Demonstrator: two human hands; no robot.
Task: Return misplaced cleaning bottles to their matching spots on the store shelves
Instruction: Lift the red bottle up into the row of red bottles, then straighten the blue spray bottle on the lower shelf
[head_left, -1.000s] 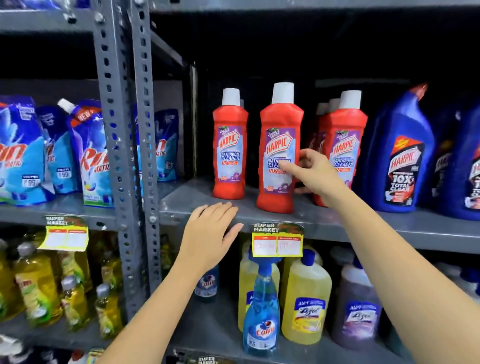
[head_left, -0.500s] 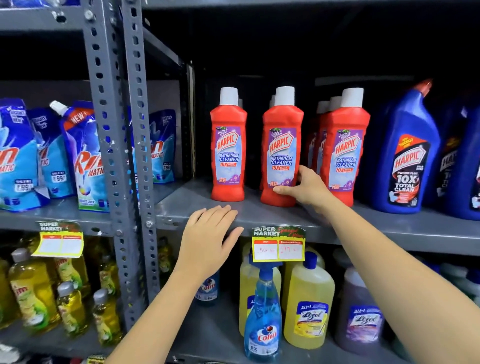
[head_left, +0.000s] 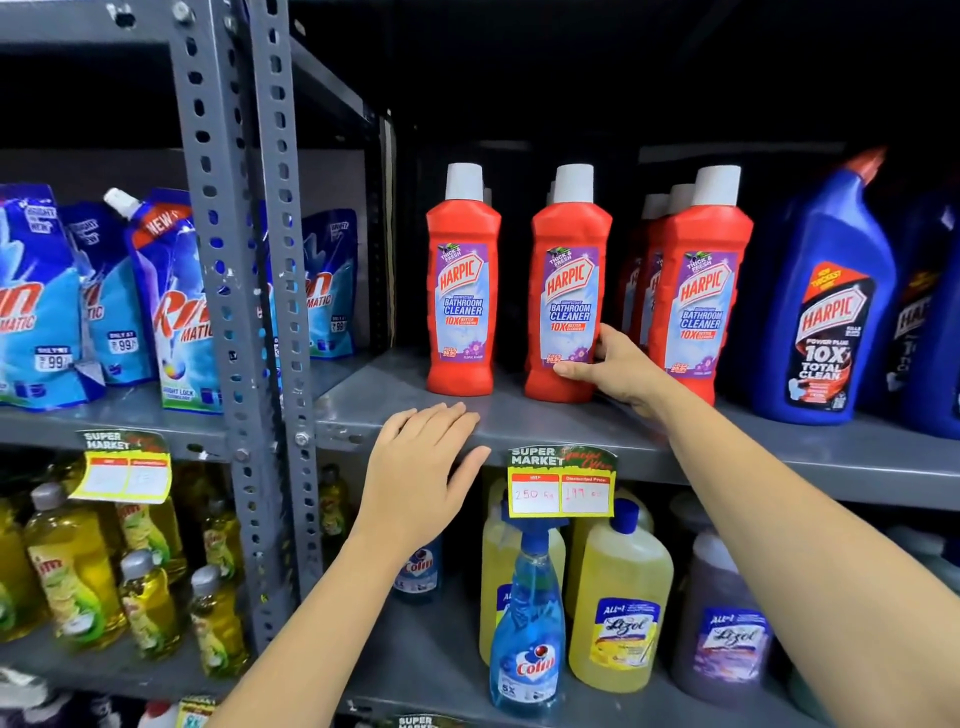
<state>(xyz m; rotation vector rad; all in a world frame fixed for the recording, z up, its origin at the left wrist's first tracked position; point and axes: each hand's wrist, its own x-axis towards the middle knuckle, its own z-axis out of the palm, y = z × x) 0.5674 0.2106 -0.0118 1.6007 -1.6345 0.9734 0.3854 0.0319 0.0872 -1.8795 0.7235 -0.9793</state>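
Three red Harpic bathroom cleaner bottles with white caps stand in a front row on the grey metal shelf (head_left: 779, 447), with more behind them. My right hand (head_left: 618, 371) grips the base of the middle red Harpic bottle (head_left: 569, 291), thumb across its front and fingers round its right side. The bottle stands upright between the left red bottle (head_left: 462, 291) and the right red bottle (head_left: 701, 301). My left hand (head_left: 421, 478) lies flat on the shelf's front edge, below the left bottle, holding nothing.
Blue Harpic toilet cleaner bottles (head_left: 826, 322) stand to the right. Below hang a price tag (head_left: 561, 483), a blue Colin spray (head_left: 527, 639) and yellow Lizol bottles (head_left: 621, 613). A perforated grey post (head_left: 228, 260) separates blue Rin pouches (head_left: 176, 312) and yellow dish-soap bottles (head_left: 72, 577).
The middle red bottle has gone back from the shelf's front edge into line with its neighbours. My right hand slid from its label down to its base. My left hand stayed put.
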